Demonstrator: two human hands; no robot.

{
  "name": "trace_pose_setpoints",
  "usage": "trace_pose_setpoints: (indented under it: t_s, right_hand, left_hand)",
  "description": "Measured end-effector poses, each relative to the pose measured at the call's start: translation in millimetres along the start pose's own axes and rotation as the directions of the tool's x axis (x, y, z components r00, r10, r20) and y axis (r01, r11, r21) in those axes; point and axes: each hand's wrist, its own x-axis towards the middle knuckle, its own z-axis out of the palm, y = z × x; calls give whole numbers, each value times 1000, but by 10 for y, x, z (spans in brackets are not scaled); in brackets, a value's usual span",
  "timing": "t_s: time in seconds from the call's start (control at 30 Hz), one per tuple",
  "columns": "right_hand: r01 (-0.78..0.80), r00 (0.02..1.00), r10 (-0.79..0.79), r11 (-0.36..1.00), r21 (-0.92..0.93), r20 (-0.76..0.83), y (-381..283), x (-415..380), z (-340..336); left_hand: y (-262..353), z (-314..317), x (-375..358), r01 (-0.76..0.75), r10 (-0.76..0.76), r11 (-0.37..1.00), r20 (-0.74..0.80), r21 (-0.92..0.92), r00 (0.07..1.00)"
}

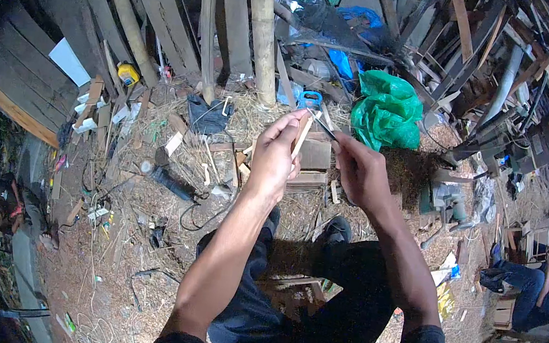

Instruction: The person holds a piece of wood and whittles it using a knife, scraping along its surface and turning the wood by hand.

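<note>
left hand [274,158] pinches wood strip [302,136] | right hand [360,174] grips knife [323,124] against it

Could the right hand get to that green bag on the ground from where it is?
Probably yes, with a lean forward. The green bag lies on the straw just beyond the right hand, and nothing stands between them. But that hand already grips a thin dark tool, so it isn't free to grasp.

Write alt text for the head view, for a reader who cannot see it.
Seen from above, a seated person's left hand pinches a thin wooden stick while the right hand holds a dark blade against it. Wood shavings and tools litter the ground, planks lean behind, and a green bag lies beyond the hands.
</note>
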Motion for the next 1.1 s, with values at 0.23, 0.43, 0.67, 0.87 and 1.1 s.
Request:
trace_pose_setpoints:
  t_s: [0.23,0.43,0.67,0.87,1.1]
  right_hand:
    - [41,993,-53,993,-108,-105,-47,-89,79]
    - [60,984,-72,995,-78,-160,-70,-118,122]
    - [217,958,-216,976,-17,-190,58,-35,258]
    - [130,971,-127,992,1,-201,-256,192,159]
    - [94,995,-93,995,17,-30,-244,133,324]
  left_hand:
    - [-42,46,-15,-135,135,971,14,197,991]
    - [-63,37,-42,-172,164,952,53,252,985]
    - [-157,-45,20,-147,139,962,52,229,989]
    - [-2,-54,23,-128,143,966,-50,225,988]
    - [98,-178,29,-101,101,995,4,5,995]
